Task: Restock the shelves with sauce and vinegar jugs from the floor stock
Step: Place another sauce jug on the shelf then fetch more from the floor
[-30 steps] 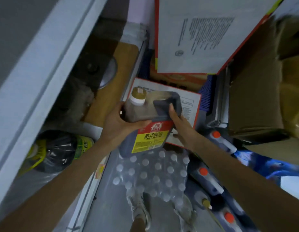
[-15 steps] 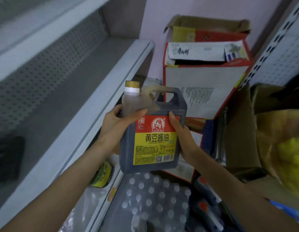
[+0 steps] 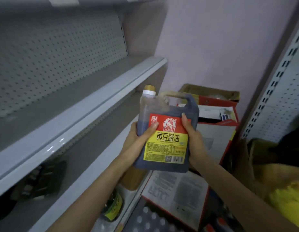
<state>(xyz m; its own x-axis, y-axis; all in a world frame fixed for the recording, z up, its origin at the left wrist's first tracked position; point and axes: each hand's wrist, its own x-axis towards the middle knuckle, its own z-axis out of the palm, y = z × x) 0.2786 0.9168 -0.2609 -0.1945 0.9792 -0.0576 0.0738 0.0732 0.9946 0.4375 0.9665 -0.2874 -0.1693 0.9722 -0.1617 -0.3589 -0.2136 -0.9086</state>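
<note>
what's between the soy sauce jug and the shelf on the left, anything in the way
Nothing visible. Left hand and right hand hold the jug right beside the shelf, whose nearest stretch looks bare. A dark item sits on it nearer the camera, off the direct path.

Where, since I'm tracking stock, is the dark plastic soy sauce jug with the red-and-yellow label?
Head view, centre: the jug is gripped between left hand and right hand, right of the grey metal shelf.

Cartons, apparently open, stand against the wall.
</note>
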